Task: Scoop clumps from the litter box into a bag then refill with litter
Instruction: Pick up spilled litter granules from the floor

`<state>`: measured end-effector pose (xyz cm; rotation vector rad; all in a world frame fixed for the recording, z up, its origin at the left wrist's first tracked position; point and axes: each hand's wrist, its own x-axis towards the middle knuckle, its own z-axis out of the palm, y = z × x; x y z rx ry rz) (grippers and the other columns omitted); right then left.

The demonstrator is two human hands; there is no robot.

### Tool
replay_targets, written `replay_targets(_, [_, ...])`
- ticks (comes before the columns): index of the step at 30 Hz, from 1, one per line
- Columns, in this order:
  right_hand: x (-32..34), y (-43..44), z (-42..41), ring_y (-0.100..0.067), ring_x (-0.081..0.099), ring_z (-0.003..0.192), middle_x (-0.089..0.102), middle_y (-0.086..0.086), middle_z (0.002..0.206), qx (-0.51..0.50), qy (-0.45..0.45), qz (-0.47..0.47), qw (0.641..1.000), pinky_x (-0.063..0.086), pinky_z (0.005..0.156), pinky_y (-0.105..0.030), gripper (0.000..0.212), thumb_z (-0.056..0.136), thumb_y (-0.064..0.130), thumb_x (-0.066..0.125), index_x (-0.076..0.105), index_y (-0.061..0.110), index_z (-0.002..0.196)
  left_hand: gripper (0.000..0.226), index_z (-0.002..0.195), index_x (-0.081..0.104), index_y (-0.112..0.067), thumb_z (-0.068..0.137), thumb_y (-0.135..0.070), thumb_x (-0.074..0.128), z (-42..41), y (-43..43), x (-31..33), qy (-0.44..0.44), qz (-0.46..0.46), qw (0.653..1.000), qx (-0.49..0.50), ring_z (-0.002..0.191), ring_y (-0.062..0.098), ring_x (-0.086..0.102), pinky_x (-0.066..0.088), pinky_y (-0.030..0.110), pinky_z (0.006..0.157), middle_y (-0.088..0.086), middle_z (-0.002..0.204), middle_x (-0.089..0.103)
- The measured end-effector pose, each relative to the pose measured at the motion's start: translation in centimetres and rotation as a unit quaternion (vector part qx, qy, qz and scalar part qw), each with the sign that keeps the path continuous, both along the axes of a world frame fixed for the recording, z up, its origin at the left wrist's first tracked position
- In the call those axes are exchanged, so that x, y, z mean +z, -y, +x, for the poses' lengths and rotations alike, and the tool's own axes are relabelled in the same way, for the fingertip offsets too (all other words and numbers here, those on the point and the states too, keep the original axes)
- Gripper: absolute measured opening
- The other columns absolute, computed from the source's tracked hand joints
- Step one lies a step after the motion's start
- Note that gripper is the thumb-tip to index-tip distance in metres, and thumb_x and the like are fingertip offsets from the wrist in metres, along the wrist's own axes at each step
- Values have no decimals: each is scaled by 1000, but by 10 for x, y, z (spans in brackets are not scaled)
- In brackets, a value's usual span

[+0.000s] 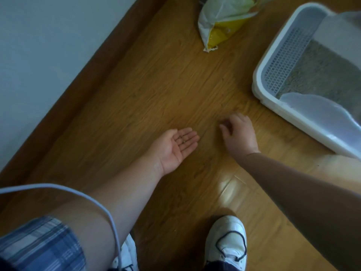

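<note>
The white litter box (pixel 261 79) stands on the wooden floor at the right, with a perforated step inside its near end and grey litter (pixel 320 71) beyond it. A yellow and white litter bag (pixel 220 26) lies at the top centre. My left hand (pixel 175 147) rests palm up near the floor, fingers apart, with a few small dark litter grains on the fingers. My right hand (pixel 239 133) hovers palm down just to its right, fingers curled toward the floor beside the box. Whether it pinches a grain is hidden.
A brown skirting board (pixel 93 71) and a pale wall (pixel 39 55) run along the left. My white shoes (pixel 226 243) stand at the bottom edge. A thin white cable (pixel 109 216) loops across my left forearm. A translucent plastic sheet (pixel 320 112) hangs over the box's near corner.
</note>
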<state>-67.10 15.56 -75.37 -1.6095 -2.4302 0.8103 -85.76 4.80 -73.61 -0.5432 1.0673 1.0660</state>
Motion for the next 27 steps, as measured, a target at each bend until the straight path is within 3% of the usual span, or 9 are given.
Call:
replay_targets(5, [0, -22, 5, -20, 50, 100, 59, 0, 103, -36, 37, 1, 999, 42, 90, -34, 22, 91, 21, 63, 65, 17, 112, 42, 125, 59, 3, 107, -25, 35, 3, -8, 4, -2, -1, 1000, -7, 114, 32, 66, 52, 43, 99, 22, 120, 69])
replay_targets(10, [-8, -28, 2, -22, 51, 94, 60, -1, 96, -3, 51, 10, 999, 45, 87, -41, 8, 91, 18, 60, 65, 16, 96, 42, 123, 60, 3, 108, -25, 32, 12, -14, 6, -7, 3, 1000, -15, 114, 31, 65, 54, 42, 95, 22, 122, 67])
replay_targets(14, [-12, -33, 1, -21, 52, 95, 61, -2, 95, -16, 20, 2, 1000, 44, 87, -36, 8, 92, 15, 59, 67, 14, 94, 41, 122, 60, 3, 108, -25, 32, 15, -23, 3, -10, 0, 1000, -14, 114, 32, 65, 54, 42, 94, 22, 121, 67])
replay_targets(17, [-8, -45, -9, -20, 54, 106, 61, -2, 109, -33, -39, -1, 999, 40, 93, -26, 26, 91, 2, 50, 67, 15, 108, 41, 124, 58, 3, 108, -24, 32, 15, -33, 4, -13, 6, 1000, -8, 115, 32, 63, 52, 42, 96, 23, 123, 66])
replay_targets(21, [-1, -61, -26, -19, 36, 140, 45, -4, 148, -12, -32, -40, 999, 25, 119, -30, 66, 81, -10, 41, 51, 15, 141, 42, 122, 59, 3, 108, -25, 31, 12, -45, 6, -22, 6, 1000, -5, 114, 31, 63, 53, 40, 93, 22, 124, 65])
replay_targets(24, [-4, -58, -27, -19, 18, 151, 27, -4, 161, 22, 12, -56, 998, 9, 121, -25, 71, 85, -7, 42, 36, 13, 153, 43, 124, 59, 3, 108, -25, 32, 6, -45, 7, -27, 7, 1000, -1, 112, 30, 65, 55, 40, 91, 21, 120, 68])
replay_targets(27, [-14, -33, -19, -20, 15, 152, 24, -5, 163, 92, 43, -24, 995, 10, 125, -34, 73, 85, -4, 45, 30, 11, 155, 42, 125, 59, 3, 108, -25, 34, 0, -41, 6, -23, 10, 1000, 12, 113, 30, 65, 54, 40, 95, 21, 118, 70])
